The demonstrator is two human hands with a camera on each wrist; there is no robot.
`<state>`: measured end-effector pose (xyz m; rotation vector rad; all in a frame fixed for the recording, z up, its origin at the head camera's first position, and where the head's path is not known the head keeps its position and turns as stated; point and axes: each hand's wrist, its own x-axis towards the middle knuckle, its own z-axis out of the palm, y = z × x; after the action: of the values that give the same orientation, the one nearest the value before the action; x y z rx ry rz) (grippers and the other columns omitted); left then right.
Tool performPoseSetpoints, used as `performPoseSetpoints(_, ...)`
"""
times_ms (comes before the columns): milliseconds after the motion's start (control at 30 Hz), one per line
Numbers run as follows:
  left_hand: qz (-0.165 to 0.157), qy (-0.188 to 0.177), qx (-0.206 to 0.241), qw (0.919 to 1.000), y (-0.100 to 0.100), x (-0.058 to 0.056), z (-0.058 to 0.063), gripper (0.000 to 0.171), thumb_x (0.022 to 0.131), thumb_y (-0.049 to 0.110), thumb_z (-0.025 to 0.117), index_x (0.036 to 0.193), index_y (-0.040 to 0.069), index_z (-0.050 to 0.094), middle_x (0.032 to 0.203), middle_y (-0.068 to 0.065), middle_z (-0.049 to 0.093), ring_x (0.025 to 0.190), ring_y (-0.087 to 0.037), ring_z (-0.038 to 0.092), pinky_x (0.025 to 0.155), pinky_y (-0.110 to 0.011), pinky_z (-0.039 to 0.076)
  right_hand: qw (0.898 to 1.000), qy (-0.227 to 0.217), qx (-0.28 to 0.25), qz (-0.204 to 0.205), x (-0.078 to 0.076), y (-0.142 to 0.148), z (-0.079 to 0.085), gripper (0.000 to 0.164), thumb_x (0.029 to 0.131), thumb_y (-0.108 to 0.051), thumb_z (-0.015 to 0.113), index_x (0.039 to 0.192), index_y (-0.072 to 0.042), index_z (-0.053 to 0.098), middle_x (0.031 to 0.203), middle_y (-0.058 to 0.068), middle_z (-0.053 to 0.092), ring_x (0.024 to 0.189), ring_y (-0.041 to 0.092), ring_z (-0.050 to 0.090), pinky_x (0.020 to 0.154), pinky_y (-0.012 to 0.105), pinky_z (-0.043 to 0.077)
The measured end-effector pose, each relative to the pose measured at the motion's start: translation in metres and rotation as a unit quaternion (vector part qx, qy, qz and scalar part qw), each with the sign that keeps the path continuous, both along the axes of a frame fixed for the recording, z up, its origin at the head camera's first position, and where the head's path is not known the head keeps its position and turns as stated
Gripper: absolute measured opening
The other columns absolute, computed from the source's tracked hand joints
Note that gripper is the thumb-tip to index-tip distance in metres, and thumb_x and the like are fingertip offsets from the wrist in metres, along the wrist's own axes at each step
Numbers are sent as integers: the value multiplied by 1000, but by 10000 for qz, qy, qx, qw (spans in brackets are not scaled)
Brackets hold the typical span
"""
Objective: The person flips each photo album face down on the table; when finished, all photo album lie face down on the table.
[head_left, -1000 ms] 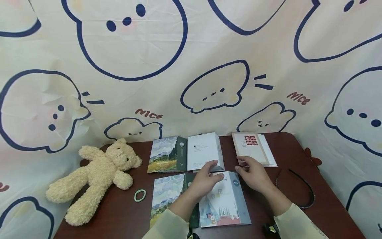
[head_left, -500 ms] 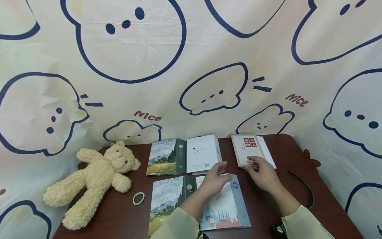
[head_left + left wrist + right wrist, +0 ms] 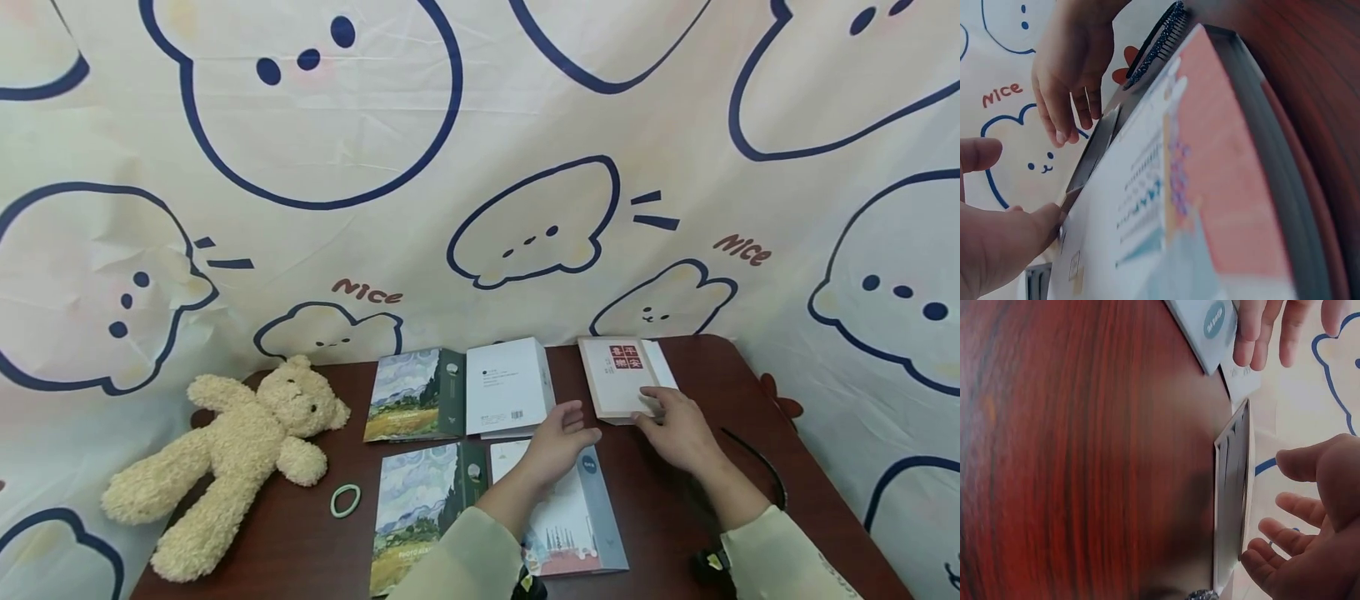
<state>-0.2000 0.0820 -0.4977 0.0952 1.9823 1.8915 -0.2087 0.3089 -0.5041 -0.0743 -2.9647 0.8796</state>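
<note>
On the glossy red-brown wooden desk (image 3: 660,517), the right hand (image 3: 678,429), fingers loosely spread, rests on a flat cream card with a red seal (image 3: 618,379); seemingly touching it. The left hand (image 3: 558,442), relaxed, lies on a grey-edged illustrated booklet (image 3: 577,521).

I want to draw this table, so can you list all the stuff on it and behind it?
teddy: 1, cream, table's left side, lying down
hair tie: 1, pale green, beside the teddy
painting books: 2, blue and yellow covers, one far, one near
white booklet: 1, white, middle back
grey book: 1, grey and white, near middle
card: 1, cream with red stamp, right back
headband: 1, black, right side
table: 1, dark red-brown
curtain: 1, cream with blue bear outlines, behind
left hand: open, on the grey book
right hand: open, fingertips at the card
</note>
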Motion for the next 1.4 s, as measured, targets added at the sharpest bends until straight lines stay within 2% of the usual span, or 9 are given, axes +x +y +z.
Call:
performPoseSetpoints(133, 97, -164, 382, 9991, 10, -3, 0, 67, 94, 21, 74, 152, 4, 46, 147, -17, 53, 138, -35, 50, 112, -51, 44, 10000, -42, -2, -6, -3, 6, -2, 57, 99, -23, 69, 144, 6, 53, 149, 37, 42, 136, 56, 38, 106, 74, 36)
performPoseSetpoints(267, 173, -355, 621, 9973, 19, -4, -1, 71, 93, 19, 74, 154, 4, 43, 150, -18, 50, 139, -37, 49, 115, -53, 40, 9998, -201, 8, -50, -7, 11, -4, 62, 98, -25, 69, 146, 8, 49, 150, 39, 38, 134, 57, 37, 104, 75, 37)
performPoseSetpoints(500, 266, -600, 581, 9962, 31, -8, -2, 76, 92, 21, 75, 157, 6, 39, 154, -17, 48, 142, -40, 45, 118, -56, 34, 9989, -448, 67, -98, -12, 19, -3, 72, 98, -28, 68, 151, 12, 40, 151, 42, 34, 134, 59, 37, 104, 75, 37)
performPoseSetpoints(800, 318, -745, 687, 9943, 42, -14, -6, 73, 92, 17, 74, 154, 0, 42, 148, -15, 55, 135, -33, 53, 116, -52, 39, 9973, -694, 199, 132, -19, 24, -10, 74, 99, -31, 67, 151, 13, 39, 152, 40, 34, 138, 59, 34, 109, 74, 33)
performPoseSetpoints(1033, 304, -840, 776, 9930, 43, -15, -11, 78, 91, 18, 75, 156, -1, 38, 148, -14, 55, 136, -31, 53, 115, -50, 41, 9956, -734, 536, 238, -19, 23, -11, 73, 100, -34, 66, 151, 12, 41, 152, 39, 36, 137, 58, 35, 107, 74, 36)
performPoseSetpoints(1133, 303, -950, 970, 9903, 41, -15, -13, 81, 90, 16, 75, 157, -3, 35, 151, -17, 52, 139, -34, 51, 115, -49, 42, 9945, -817, 611, 238, -20, 21, -12, 73, 101, -34, 65, 152, 12, 41, 153, 38, 36, 138, 57, 35, 107, 73, 36)
performPoseSetpoints(1267, 333, -1145, 1421, 9826, 40, -16, -14, 80, 90, 12, 74, 157, -6, 34, 155, -19, 47, 144, -35, 46, 116, -47, 41, 9937, -859, 671, 260, -21, 19, -10, 73, 101, -35, 65, 152, 12, 41, 153, 38, 36, 138, 57, 36, 108, 72, 37)
performPoseSetpoints(1400, 319, -1288, 1718, 9762, 36, -18, -13, 79, 91, 10, 74, 156, -7, 34, 153, -19, 48, 144, -34, 45, 117, -46, 40, 9935, -852, 685, 319, -21, 18, -8, 73, 100, -35, 65, 151, 12, 42, 153, 38, 36, 137, 56, 38, 108, 71, 37)
